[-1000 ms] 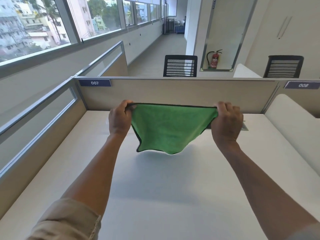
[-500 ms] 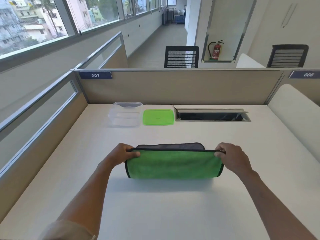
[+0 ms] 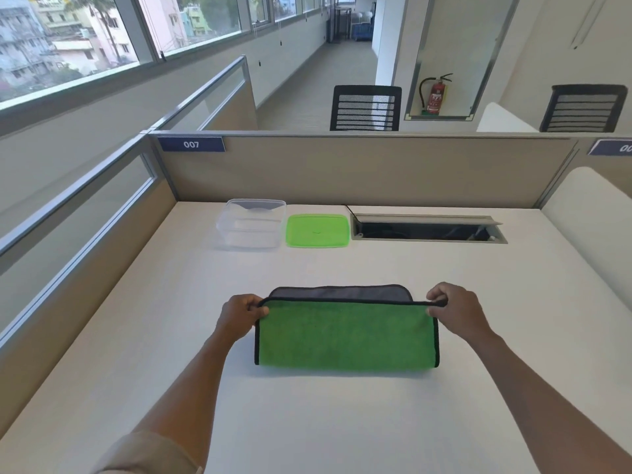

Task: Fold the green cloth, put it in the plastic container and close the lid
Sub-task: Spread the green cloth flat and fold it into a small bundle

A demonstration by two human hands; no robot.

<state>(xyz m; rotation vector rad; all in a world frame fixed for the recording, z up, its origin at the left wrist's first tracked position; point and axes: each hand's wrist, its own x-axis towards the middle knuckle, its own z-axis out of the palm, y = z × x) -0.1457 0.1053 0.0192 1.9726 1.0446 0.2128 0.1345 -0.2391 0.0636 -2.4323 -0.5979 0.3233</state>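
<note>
The green cloth (image 3: 345, 336) lies on the white desk (image 3: 342, 422) in the near middle, doubled over once, so that the green face is on top and a strip of its grey underside shows along the far edge. The left hand (image 3: 239, 318) pinches the far left corner of the upper layer, and the right hand (image 3: 451, 313) pinches the far right corner in the same way; both hands are closed narrowly on the black hem, thumb under and fingers over. I think the corners are held like this so that the upper layer stays stretched and straight, and its edge can be laid neatly along the lower one. The fold itself is at the near side, which leaves the loose edges far from the person. The plastic container (image 3: 251, 224) stands open at the far side of the desk, left of centre, and the green lid (image 3: 317, 230) lies flat just beside it on the right, apart from the cloth. To the right of the lid is a cable opening (image 3: 427, 229) in the desk. The cloth looks wider than the container, so in my judgement one more fold at least is needed before it goes in.
</note>
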